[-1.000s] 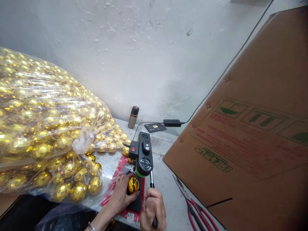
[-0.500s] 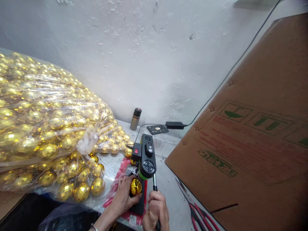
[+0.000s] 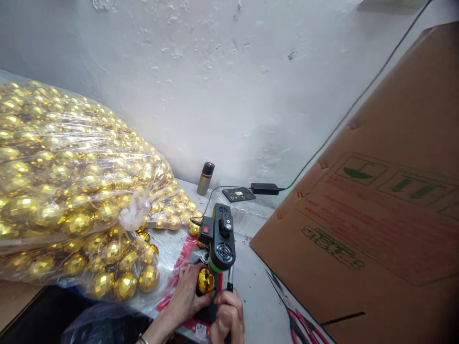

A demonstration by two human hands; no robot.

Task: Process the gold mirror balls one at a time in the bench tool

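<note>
A gold faceted ball ornament [image 3: 205, 281] rests on the dark base under the head of a small black-and-green bench drill [image 3: 223, 243] with a red switch. My left hand [image 3: 186, 294] curls around the ball, fingers at its far left and thumb at its near side. To the right of the machine, my right hand [image 3: 228, 317] is wrapped around the black grip of its metal lever [image 3: 230, 277]. The drill's head hides whatever meets the top of the ball. Red plastic packaging [image 3: 187, 251] lies beneath the machine.
A tied clear bag [image 3: 136, 210] of many gold balls fills the left side, with loose balls [image 3: 125, 285] in front. A large cardboard box [image 3: 394, 191] leans at right, beside red-handled scissors [image 3: 299, 320]. Behind stand a spray can [image 3: 205, 178], a power adapter [image 3: 264, 188] and a dark patterned card [image 3: 238, 194].
The view has shifted slightly, so everything sits a little lower and further right. My right hand and the lever grip have moved left relative to the drill. My left hand stays on the ball.
</note>
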